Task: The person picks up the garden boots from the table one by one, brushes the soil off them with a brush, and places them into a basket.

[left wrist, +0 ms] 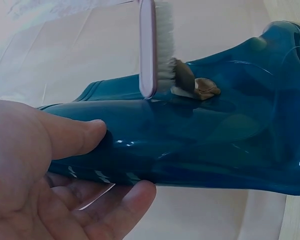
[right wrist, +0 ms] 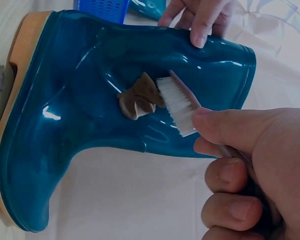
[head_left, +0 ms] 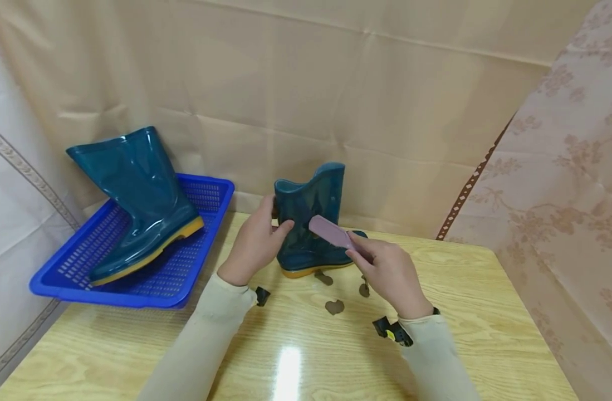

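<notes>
A dark teal rubber boot (head_left: 306, 203) with a yellow sole stands upright on the table. My left hand (head_left: 255, 242) grips the back of its shaft, thumb on the near side and fingers round the other, as the left wrist view shows. In my right hand (head_left: 391, 273) is the handle of a pale purple brush (head_left: 331, 231). Its white bristles (right wrist: 177, 106) face the shaft, at the edge of a brown, mud-like patch (right wrist: 140, 97). One flap of that patch stands up from the boot beside the bristles in the left wrist view.
A matching boot (head_left: 150, 189) leans in a blue plastic basket (head_left: 205, 262) on the left. Several brown pieces (head_left: 334, 307) lie on the wooden table (head_left: 466, 312) in front of the standing boot. Behind the table hangs a beige curtain (head_left: 396, 111).
</notes>
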Demonstrator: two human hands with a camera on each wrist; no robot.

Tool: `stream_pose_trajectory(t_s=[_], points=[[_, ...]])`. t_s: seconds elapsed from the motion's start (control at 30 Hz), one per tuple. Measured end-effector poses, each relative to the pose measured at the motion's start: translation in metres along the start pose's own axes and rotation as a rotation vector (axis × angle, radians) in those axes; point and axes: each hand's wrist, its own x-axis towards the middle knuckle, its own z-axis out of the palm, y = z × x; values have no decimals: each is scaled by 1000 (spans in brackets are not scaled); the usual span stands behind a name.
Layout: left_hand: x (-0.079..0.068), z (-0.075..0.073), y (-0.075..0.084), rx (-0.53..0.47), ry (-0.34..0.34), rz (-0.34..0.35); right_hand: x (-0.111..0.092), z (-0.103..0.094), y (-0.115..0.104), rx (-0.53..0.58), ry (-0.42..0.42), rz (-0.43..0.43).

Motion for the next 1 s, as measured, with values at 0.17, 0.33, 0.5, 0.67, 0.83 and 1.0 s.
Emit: stream_pose_trajectory(t_s=[0.17, 0.33, 0.5, 0.67, 0.83, 1.0], points=[[-1, -1, 0, 8, 3, -1, 1, 1, -1, -5, 28, -26], [-1, 0, 0, 14, 6, -2, 1, 3, 0, -8, 4, -6], [-1, 1, 0, 15, -2, -1, 0, 3, 3, 0, -75, 60], [-1, 2, -1, 10, -7, -5, -3, 0, 6, 2, -122, 106], [-1, 1, 0, 15, -13, -3, -2, 1, 5, -5, -51, 57], [-1, -1, 1, 14, -36, 2, 0, 4, 2, 2, -12, 37]])
